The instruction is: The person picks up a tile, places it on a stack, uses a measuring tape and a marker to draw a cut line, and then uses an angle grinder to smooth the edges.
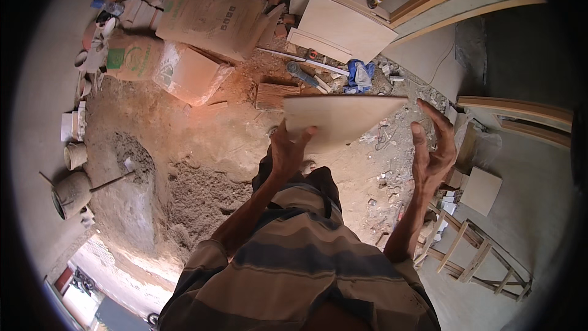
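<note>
A pale, flat tile (338, 116) is held up in front of my body, its straight top edge darker than its face. My left hand (288, 148) grips it at the lower left, thumb pressed on the near face and the other fingers partly hidden. My right hand (433, 147) is open to the right of the tile, fingers curved and apart, just off its right corner, with nothing in it.
Large brown sacks (208, 21) and bricks (275, 95) lie ahead. A board (340, 24), blue cloth (360, 75) and tools lie by the doorframes. Buckets (72, 193) and a sand pile (208, 196) are at left, a wooden ladder-like frame (481, 251) at right.
</note>
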Demonstrator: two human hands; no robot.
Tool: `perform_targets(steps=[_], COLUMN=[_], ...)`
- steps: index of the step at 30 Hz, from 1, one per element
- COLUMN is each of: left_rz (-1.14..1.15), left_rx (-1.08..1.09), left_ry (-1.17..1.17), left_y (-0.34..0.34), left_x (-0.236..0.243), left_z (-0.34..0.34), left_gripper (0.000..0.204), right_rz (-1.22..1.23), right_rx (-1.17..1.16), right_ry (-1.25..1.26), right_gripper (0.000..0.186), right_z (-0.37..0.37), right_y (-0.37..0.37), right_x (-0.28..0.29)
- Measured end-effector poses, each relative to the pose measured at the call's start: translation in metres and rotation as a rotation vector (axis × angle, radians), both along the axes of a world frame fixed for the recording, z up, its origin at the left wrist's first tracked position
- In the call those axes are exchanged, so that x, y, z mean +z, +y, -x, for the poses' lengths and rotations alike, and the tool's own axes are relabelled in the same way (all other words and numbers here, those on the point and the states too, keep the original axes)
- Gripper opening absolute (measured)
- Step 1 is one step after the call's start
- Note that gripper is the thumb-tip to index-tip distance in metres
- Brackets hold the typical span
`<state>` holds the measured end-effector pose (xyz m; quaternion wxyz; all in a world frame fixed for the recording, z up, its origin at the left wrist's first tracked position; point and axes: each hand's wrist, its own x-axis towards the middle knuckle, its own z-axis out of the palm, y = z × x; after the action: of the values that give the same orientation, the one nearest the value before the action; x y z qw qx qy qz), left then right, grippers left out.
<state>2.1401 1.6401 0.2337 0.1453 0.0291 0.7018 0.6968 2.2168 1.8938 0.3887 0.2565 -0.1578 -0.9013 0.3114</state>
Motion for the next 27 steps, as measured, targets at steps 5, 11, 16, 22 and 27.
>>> perform_targets(steps=[5,11,16,22,27], left_rz=[-0.174,-0.136,-0.110,-0.128,-0.085], left_rx=[0.476,0.929,1.168,1.323,1.306], left_ry=[-0.117,-0.507,-0.551,-0.595,-0.636], left_y=[-0.040,-0.097,-0.087,-0.040,-0.008], left_x=[-0.056,-0.158,-0.258,-0.398,-0.552], left_z=[0.045,0.062,0.037,0.022,0.028], left_gripper=[0.059,0.061,0.064,0.063,0.072], right_rz=[0.513,1.052,1.262,1.086,1.168], right_rx=[0.038,0.237,0.240,0.430,0.388], right_ry=[-0.444,-0.863,-0.937,-1.168,-1.257], right_gripper=[0.042,0.050,0.047,0.038,0.043], right_z=[-0.015,-0.037,0.041,0.072,0.085], right_y=[0.023,0.007,0.032,0.110,0.137], right_x=[-0.225,-0.349,-0.387,-0.553,-0.692])
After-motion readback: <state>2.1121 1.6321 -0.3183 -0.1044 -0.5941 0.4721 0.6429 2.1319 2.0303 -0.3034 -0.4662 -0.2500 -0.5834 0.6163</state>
